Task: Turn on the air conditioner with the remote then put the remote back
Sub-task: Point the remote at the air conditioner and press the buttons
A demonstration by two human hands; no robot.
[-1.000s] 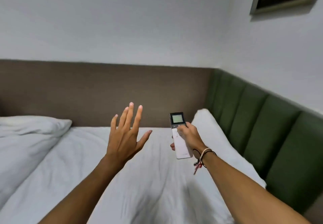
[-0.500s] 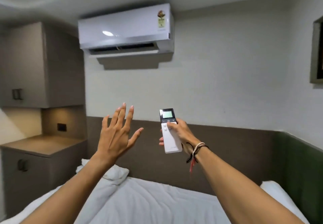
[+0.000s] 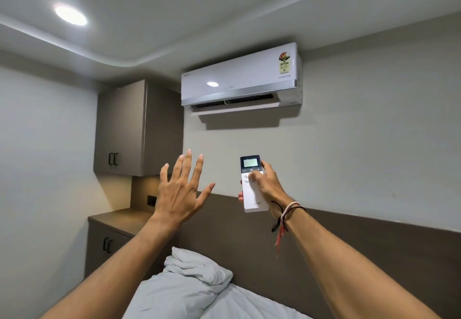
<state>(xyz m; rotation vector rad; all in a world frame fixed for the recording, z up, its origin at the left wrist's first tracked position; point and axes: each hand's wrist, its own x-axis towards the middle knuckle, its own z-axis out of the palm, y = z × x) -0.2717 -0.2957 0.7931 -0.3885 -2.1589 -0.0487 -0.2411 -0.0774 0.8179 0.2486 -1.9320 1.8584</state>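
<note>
A white air conditioner point(image 3: 240, 79) hangs high on the wall ahead, its bottom flap partly open. My right hand point(image 3: 268, 185) holds a white remote point(image 3: 252, 194) upright, its dark top with a lit screen aimed toward the unit. My thumb rests on the buttons just below the screen. Thread bracelets circle that wrist. My left hand point(image 3: 180, 189) is raised to the left of the remote, fingers spread, holding nothing.
A bed with white sheets and a pillow point(image 3: 197, 269) lies below, against a brown headboard panel point(image 3: 349, 244). At the left stand a wall cupboard point(image 3: 124, 129) and a low cabinet point(image 3: 109, 241) with a counter. A ceiling light point(image 3: 71, 15) glows above.
My view has swung up from the bed to the wall unit, which now sits centred. Both hands stay raised in the same pose. The unit's flap looks further open than half a second ago.
</note>
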